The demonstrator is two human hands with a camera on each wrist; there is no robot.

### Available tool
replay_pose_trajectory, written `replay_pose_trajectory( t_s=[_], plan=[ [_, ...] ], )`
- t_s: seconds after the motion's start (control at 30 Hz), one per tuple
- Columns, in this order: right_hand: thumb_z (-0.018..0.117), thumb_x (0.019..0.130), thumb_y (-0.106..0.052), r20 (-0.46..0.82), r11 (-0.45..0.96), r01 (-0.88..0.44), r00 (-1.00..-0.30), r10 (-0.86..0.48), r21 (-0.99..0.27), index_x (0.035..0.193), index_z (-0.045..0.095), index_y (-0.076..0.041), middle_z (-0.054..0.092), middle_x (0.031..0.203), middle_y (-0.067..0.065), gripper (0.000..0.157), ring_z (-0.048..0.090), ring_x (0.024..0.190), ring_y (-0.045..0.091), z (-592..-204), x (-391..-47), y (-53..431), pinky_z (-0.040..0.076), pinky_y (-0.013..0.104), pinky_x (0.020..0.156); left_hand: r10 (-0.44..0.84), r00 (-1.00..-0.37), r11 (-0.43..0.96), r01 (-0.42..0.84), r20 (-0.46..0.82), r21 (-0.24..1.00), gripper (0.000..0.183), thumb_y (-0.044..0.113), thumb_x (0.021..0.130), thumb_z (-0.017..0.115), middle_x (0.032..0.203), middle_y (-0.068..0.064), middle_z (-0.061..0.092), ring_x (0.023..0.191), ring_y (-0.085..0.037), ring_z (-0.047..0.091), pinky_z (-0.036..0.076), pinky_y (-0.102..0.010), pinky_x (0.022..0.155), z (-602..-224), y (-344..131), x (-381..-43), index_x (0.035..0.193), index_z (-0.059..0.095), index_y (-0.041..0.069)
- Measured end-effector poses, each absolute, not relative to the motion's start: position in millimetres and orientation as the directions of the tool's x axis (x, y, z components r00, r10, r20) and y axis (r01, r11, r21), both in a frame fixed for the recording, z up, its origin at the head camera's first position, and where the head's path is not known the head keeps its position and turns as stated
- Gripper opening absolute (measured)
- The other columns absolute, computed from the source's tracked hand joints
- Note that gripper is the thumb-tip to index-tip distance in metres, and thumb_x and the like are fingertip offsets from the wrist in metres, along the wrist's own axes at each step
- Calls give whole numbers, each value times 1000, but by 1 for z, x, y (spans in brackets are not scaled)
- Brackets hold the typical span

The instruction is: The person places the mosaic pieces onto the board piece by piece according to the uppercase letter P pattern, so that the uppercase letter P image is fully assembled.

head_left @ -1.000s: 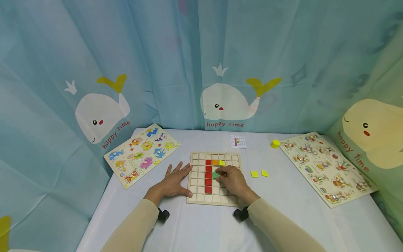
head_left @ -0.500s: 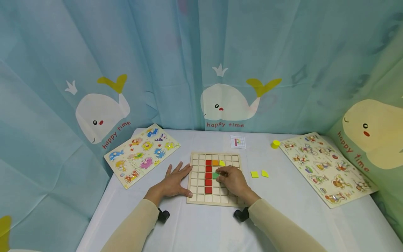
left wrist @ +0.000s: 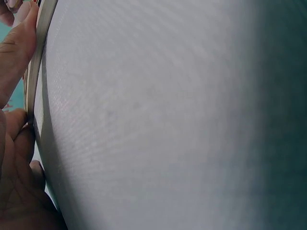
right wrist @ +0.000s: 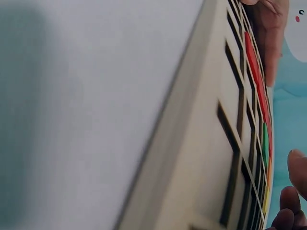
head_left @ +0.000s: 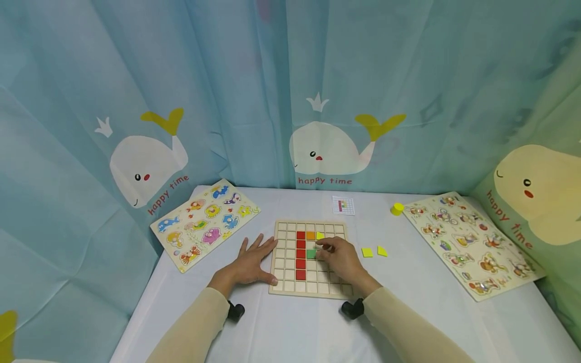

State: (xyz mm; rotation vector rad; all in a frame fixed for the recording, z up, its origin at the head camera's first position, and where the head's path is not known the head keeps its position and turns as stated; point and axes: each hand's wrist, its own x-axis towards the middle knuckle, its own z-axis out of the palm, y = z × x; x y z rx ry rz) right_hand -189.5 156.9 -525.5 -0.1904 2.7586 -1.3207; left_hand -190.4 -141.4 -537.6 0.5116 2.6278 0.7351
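A wooden grid board (head_left: 290, 287) lies on the white table. A column of several red tiles (head_left: 300, 263) sits in its cells, with an orange tile (head_left: 310, 235) and a yellow tile (head_left: 320, 235) beside the top one. Lower down, a green tile (head_left: 310, 254) touches the red column's right side. My left hand (head_left: 248, 262) rests at the board's left edge, fingers spread, thumb on its frame. Just right of the green tile hovers my right hand (head_left: 340, 257), fingers bent. In the right wrist view its thumb (right wrist: 297, 170) stands apart from the fingers, nothing visible between them.
Right of the board lie two loose yellow pieces, a square (head_left: 367, 252) and a quarter-round-like piece (head_left: 382, 251). A pattern card (head_left: 343, 205) lies behind. Picture puzzles stand left (head_left: 206, 224) and right (head_left: 472, 242), near a yellow cylinder (head_left: 397, 208).
My right hand has drawn slightly to the right, off the green tile, which stays in its cell. The left hand has kept its place.
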Motion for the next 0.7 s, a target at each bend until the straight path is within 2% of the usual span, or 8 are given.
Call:
replay_pose_trajectory(
  t_s=[0.27,0.5,0.7],
  plan=[
    [73,99,-13,-4,625,-53,-996,-89,-779,128,74,-7,67,110,10,29,55,91,21,-516,-190,181,49,25,67,438,-867,798,253,-239,547,116,57,77,89,177,5,20,166,-26,0,-13,-57,132,-540,-142,-191,169,27,23],
    [72,100,-14,6,658,-20,-1000,-24,-753,134,70,-5,66,120,17,35,57,97,25,-514,-192,222,50,26,66,448,-862,793,259,-238,552,117,58,76,89,177,3,20,166,-29,1,-11,-58,132,-539,-142,-191,169,27,21],
    [71,99,-14,3,706,8,-1000,14,-708,138,67,-4,66,123,20,40,58,102,30,-513,-195,264,49,31,73,449,-862,787,258,-233,561,118,58,76,89,177,2,20,166,-29,1,-12,-58,132,-538,-143,-190,169,27,19]
  ],
)
